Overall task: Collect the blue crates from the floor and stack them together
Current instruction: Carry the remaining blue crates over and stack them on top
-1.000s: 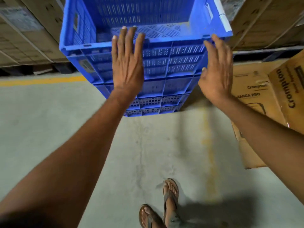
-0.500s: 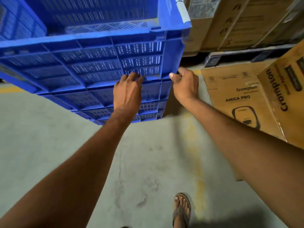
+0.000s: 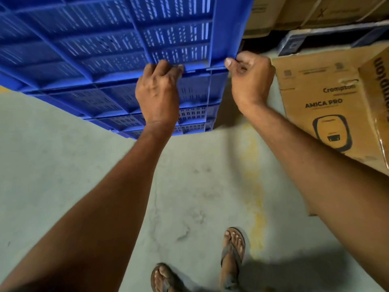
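A stack of blue slotted plastic crates fills the upper left of the head view. The top crate [image 3: 117,34] sits on the lower crates [image 3: 195,95], which stand on the concrete floor. My left hand [image 3: 157,95] curls its fingers over the ledge where the top crate meets the one below, on the near wall. My right hand [image 3: 250,79] grips the same ledge at the stack's right corner, thumb and fingers pinched on the rim. The top of the stack is out of frame.
A Crompton cardboard box [image 3: 328,106] lies on the floor right of the stack, very near my right arm. More cartons [image 3: 294,11] sit on a rack behind. A faded yellow floor line [image 3: 252,169] runs toward my sandalled feet [image 3: 231,256].
My hands went from flat and open against the top crate's wall down to its lower ledge and closed on it. The view moved closer and to the right of the stack.
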Motion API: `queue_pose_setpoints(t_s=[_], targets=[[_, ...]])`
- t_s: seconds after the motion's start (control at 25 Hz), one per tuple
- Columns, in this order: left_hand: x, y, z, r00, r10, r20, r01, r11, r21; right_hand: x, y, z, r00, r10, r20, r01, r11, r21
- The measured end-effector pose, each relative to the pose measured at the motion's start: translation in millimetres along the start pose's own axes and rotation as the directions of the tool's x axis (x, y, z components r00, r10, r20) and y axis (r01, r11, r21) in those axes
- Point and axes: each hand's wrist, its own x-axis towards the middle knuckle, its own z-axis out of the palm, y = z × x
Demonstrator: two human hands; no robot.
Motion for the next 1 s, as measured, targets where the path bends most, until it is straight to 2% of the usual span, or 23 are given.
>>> queue_pose_setpoints(t_s=[0.12, 0.28, 0.4, 0.52, 0.64, 0.72, 0.84, 1.0], targets=[[-4.6, -1.4, 3.3, 0.999, 0.015, -0.045, -0.016, 0.999, -0.031, -10.9, 3.2, -0.9, 0.998, -0.054, -0.017, 0.054, 0.998, -0.008], [-4.7, -8.0, 8.5, 0.996, 0.055, -0.063, -0.059, 0.997, -0.055, -7.8, 3.9, -4.6, 0.999, -0.053, 0.005, 0.053, 0.999, -0.011], [-6.1, -11.5, 17.7, 0.980, 0.048, -0.191, -0.064, 0.995, -0.075, -9.6, 10.4, 1.9, 0.995, -0.099, -0.006, 0.099, 0.992, 0.080], [-30.2, -8.1, 45.5, 0.945, 0.017, -0.326, -0.075, 0.983, -0.166, -19.3, 37.1, 17.2, 0.980, -0.179, -0.083, 0.189, 0.973, 0.134], [-73.0, -7.1, 90.4, 0.944, 0.067, -0.322, -0.139, 0.968, -0.207, -34.3, 81.7, 48.8, 0.979, -0.169, -0.114, 0.179, 0.981, 0.080], [-98.5, -10.1, 127.0, 0.947, 0.153, -0.281, -0.209, 0.960, -0.184, -41.2, 118.1, 68.4, 0.989, -0.127, -0.080, 0.131, 0.990, 0.050], [-112.1, -18.8, 177.3, 0.945, 0.269, -0.188, -0.291, 0.951, -0.101, -45.4, 168.3, 90.6, 0.984, -0.171, 0.043, 0.168, 0.984, 0.052], [-108.9, -25.5, 215.7, 0.893, 0.283, -0.351, -0.308, 0.951, -0.018, -33.8, 196.0, 123.1, 0.969, -0.244, -0.042, 0.248, 0.954, 0.171]])
